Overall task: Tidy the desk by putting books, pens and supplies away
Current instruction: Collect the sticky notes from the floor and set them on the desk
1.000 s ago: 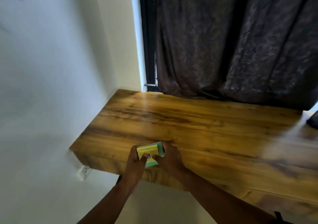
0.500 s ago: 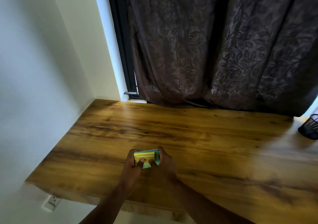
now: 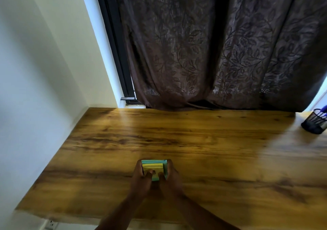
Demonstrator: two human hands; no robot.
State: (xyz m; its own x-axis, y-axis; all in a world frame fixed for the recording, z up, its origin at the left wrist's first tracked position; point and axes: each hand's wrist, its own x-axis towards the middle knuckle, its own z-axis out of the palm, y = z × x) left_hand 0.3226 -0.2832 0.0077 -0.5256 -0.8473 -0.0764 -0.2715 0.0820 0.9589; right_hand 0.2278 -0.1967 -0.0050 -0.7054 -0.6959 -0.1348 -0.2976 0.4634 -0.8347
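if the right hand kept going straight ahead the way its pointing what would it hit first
Likely nothing on the desk; the right hand, holding the sticky notes, points across bare wood toward the curtain. Depth is hard to judge.

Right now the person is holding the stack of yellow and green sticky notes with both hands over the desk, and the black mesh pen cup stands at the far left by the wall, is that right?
Not quite: the head view shows the black mesh pen cup at the far right edge of the desk, not by the left wall. The rest holds: left hand and right hand both hold the sticky notes.

Two bare forearms, hands — no sleeves
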